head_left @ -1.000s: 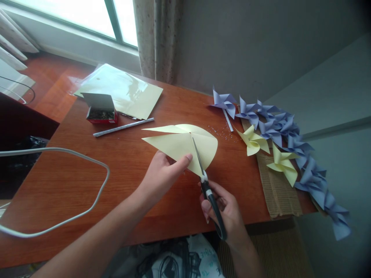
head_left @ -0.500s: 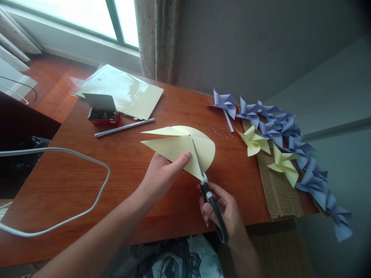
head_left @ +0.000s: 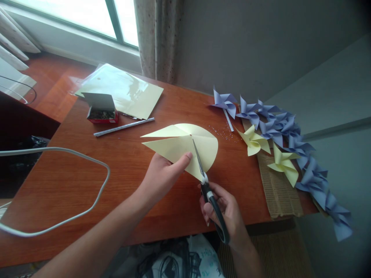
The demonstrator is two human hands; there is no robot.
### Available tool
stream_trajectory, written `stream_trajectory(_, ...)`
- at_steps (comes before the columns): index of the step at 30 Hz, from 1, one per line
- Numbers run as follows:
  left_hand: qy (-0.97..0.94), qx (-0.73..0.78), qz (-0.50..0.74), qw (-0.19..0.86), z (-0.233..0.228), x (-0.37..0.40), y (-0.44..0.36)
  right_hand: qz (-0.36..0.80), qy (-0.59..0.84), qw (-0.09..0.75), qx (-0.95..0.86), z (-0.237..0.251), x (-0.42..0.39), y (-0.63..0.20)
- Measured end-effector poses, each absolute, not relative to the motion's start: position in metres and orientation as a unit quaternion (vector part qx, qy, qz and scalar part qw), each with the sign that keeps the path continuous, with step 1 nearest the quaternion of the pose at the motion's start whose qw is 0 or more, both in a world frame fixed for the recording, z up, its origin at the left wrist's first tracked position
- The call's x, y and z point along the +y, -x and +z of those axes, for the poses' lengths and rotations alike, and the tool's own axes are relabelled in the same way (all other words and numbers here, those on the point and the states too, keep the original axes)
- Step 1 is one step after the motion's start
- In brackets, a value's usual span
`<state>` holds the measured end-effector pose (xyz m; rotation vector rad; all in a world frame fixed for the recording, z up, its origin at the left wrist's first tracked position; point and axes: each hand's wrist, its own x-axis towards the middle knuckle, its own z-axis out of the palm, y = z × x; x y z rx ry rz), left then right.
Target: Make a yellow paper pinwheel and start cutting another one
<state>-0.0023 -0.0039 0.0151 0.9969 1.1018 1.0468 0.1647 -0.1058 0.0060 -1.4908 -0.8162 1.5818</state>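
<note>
My left hand (head_left: 166, 172) pinches a pale yellow sheet of paper (head_left: 204, 141), its thumb on top and the fingers underneath. One slit opens the paper on its left side, and its right side curves round. My right hand (head_left: 223, 206) is wrapped round the black and white handles of a pair of scissors (head_left: 213, 204). The scissors' blades lie across the paper, closed or nearly so, their tips near the paper's middle. The paper is held above the wooden table (head_left: 124, 204).
At the right lie several blue pinwheels (head_left: 271, 131), two yellow pinwheels (head_left: 253, 141) and a strip of corrugated cardboard (head_left: 279, 193). Farther back are a small open red box (head_left: 102, 116), a rolled paper stick (head_left: 124, 127) and yellow sheets in a plastic sleeve (head_left: 124, 90). A white cable (head_left: 107, 173) loops at left.
The paper's right part has spread slightly outward and its upper edge has risen a little. Both hands stay nearly in place, still holding the paper and the scissors.
</note>
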Motion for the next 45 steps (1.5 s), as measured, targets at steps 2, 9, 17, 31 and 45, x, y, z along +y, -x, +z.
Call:
stream_trajectory(2,-0.434,0.477,0.454,0.615,0.0149,-0.0039,0.0025,0.624,0.590,0.397,-0.323,0.0064,-0.1057,-0.1648)
stream_trajectory(9,-0.426,0.472,0.453,0.624,0.0132,-0.0041,0.0033,0.621,0.599,0.390,-0.321,0.0073,-0.1058,-0.1663)
stream_trajectory(17,-0.433,0.466,0.456,0.622,0.0124,-0.0023,0.0040,0.614,0.603,0.394,-0.323,0.0087,-0.1052,-0.1667)
stream_trajectory(31,-0.427,0.461,0.461,0.626,0.0106,-0.0033,0.0033,0.610,0.609,0.386,-0.328,0.0103,-0.1040,-0.1669)
stream_trajectory(45,-0.422,0.474,0.457,0.623,0.0124,-0.0034,0.0034,0.620,0.608,0.371,-0.328,0.0129,-0.1030,-0.1674)
